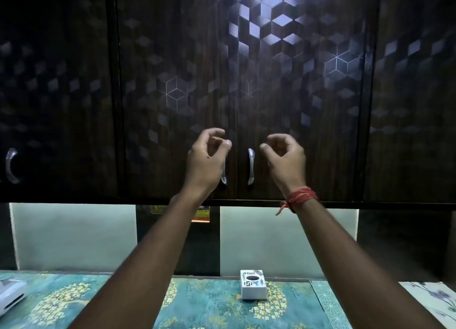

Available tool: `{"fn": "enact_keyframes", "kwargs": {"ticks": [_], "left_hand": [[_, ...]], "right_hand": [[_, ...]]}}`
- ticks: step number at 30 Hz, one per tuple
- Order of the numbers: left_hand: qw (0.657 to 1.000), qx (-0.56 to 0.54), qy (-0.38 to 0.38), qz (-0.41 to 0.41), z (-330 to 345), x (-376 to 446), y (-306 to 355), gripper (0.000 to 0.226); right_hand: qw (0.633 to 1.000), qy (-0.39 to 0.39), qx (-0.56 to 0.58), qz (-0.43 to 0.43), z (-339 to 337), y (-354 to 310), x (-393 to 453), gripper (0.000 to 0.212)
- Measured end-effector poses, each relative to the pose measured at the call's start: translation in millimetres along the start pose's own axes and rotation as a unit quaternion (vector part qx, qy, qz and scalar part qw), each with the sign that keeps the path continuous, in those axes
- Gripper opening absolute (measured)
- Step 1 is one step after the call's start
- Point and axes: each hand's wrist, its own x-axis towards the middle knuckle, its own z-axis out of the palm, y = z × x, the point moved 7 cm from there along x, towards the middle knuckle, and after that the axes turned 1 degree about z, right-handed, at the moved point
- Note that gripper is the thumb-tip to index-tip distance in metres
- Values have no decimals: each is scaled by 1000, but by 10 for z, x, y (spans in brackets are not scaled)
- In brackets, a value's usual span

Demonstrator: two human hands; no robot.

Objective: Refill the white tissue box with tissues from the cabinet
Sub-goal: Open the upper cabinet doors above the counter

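Chrome handles (251,166) sit between both curled, empty hands, left hand (206,159) and right hand (286,159); the light white tissue box (253,284) below probably lifts easily by its sides.

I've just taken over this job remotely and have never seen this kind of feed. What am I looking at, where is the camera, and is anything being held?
There is no machine here: one wide camera sits on a person's head, looking forward and down. The left hand and right hand are raised, fingers curled, empty, in front of closed dark cabinet doors. The left hand partly covers the left door handle; the right door handle shows beside the right hand, ungripped. A red thread circles the right wrist. Below, the white tissue box stands on a patterned countertop.
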Motion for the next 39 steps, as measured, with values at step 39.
{"fn": "enact_keyframes", "kwargs": {"ticks": [39], "left_hand": [[955,-58,-264,-120,2368,-2093,992,33]], "right_hand": [[975,82,-155,139,-2709,-387,-1245,48]]}}
